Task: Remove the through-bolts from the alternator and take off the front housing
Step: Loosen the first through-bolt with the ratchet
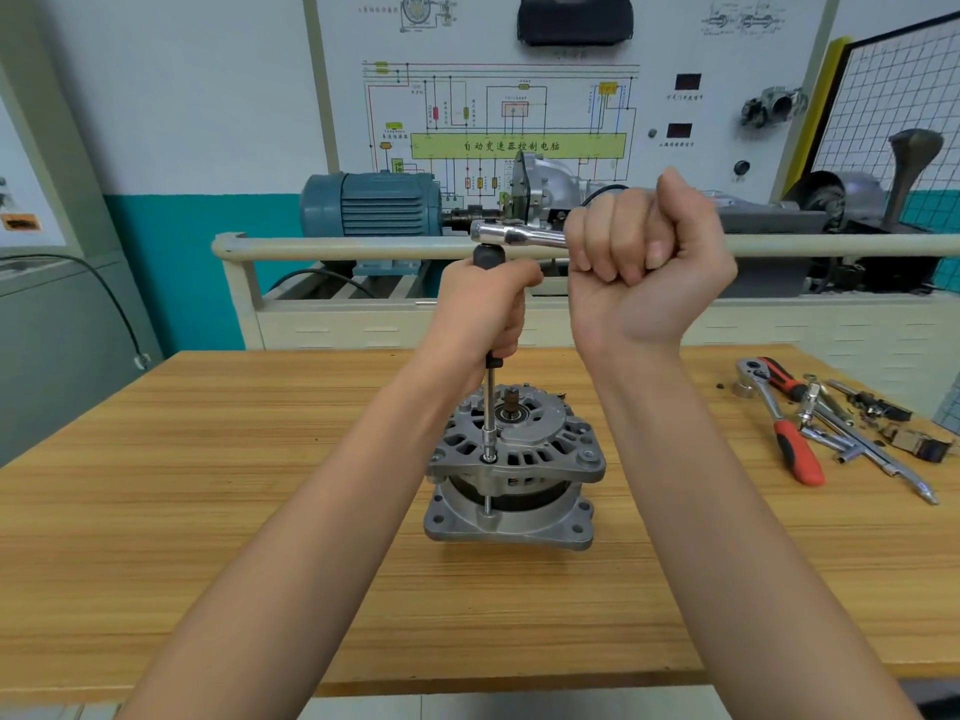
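Resting at lower centre of the frame on a wood-grain table [208,537], the alternator [511,467] shows a ribbed, cast grey front housing [524,433] above a dark middle band. A slim steel extension bar [489,407] stands upright on a through-bolt [487,504] at its left edge. The left hand [483,314] grips the bar's black handle; the right hand [649,252] is fisted round a chrome ratchet [514,233] fitted on top. Loose tools [826,423] lie at right. Beyond, a blue motor [371,202] fronts a wiring-diagram board [498,111].
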Tool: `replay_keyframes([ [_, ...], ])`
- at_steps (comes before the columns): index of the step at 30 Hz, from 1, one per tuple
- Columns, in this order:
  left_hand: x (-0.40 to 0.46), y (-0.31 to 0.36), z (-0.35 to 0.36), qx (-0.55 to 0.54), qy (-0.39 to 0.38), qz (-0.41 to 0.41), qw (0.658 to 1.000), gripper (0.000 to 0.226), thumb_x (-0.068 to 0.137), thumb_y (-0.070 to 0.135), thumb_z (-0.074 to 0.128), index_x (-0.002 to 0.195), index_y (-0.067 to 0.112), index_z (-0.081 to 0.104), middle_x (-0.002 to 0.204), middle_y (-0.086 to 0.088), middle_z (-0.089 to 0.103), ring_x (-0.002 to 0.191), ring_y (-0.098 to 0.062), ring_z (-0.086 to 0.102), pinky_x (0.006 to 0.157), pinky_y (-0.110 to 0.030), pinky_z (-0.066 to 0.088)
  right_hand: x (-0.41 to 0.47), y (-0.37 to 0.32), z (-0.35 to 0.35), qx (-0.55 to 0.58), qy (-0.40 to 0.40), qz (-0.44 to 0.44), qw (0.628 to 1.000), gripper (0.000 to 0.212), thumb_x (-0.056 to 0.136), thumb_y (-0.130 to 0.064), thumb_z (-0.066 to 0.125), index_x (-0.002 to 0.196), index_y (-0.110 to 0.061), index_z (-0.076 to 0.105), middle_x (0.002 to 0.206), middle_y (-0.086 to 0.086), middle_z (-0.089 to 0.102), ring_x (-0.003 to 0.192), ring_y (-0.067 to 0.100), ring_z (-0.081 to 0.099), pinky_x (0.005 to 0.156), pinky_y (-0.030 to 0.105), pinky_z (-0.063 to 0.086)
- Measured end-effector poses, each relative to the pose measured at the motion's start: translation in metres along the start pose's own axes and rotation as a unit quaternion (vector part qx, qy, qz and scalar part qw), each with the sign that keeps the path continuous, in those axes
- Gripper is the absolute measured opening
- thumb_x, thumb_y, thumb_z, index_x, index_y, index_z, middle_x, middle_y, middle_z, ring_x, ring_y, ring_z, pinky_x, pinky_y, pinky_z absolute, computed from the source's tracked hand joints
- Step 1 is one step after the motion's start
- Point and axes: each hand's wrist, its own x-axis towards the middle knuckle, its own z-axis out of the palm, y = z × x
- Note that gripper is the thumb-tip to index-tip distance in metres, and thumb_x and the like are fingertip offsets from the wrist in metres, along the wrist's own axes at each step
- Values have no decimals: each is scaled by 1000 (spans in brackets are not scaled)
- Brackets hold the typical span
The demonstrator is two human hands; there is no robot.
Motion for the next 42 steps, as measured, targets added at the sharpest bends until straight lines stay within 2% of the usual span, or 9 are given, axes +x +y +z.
replay_keyframes([
  [4,-1,0,4,20,81,12,996,36,86,-1,51,60,15,33,43,3,27,31,-9,19,36,-14,17,-18,17,17,-183,-69,-143,970,41,80,-4,50,46,-24,41,41,-9,34,38,10,26,49,26,20],
  [7,-5,2,5,56,83,24,995,25,87,-1,49,68,13,40,52,-1,32,31,-6,25,34,-15,22,-24,23,23,-235,-76,-176,953,35,79,-10,51,50,-25,36,47,-11,36,41,10,28,51,26,22],
  [14,-6,8,-20,-42,-111,11,993,42,85,4,56,47,17,44,42,1,34,37,-14,29,43,-22,23,-1,5,8,-8,-54,8,998,54,86,-5,36,35,-23,31,32,-7,25,35,10,16,43,22,19],
  [20,1,5,-8,-16,-106,20,994,52,89,2,55,46,20,32,35,5,24,28,-9,18,37,-14,17,12,-4,-8,119,73,72,988,59,90,-11,30,31,-16,30,30,-3,22,39,14,7,37,20,18],
  [24,5,3,4,14,10,12,1000,46,85,-1,54,53,21,29,37,7,24,31,-9,17,37,-15,16,3,0,-1,-16,21,-7,1000,56,88,-5,36,33,-20,34,32,-5,24,37,13,13,42,24,19],
  [27,4,2,11,30,62,20,997,40,80,-1,56,55,19,31,41,5,26,34,-11,19,38,-16,17,-12,11,9,-182,-27,-129,974,44,82,-2,48,44,-22,40,39,-5,30,38,12,23,47,26,20],
  [30,2,2,10,38,94,27,994,35,79,1,56,57,18,35,44,3,30,40,-13,23,39,-19,19,-20,16,18,-242,-49,-164,955,33,80,-10,52,53,-24,37,46,-7,33,39,12,26,49,26,22],
  [37,-3,4,-2,13,-21,37,999,45,83,2,61,52,19,33,39,5,27,35,-13,21,43,-22,15,-5,1,8,-64,-44,-44,996,51,83,-2,37,36,-21,39,33,-6,28,34,10,19,44,24,18],
  [42,-3,6,-16,-41,-140,54,988,39,84,7,60,49,18,48,42,2,38,36,-14,33,41,-21,27,9,-7,-8,119,60,87,987,49,80,-12,37,31,-16,31,30,-3,22,39,14,8,39,21,19],
])
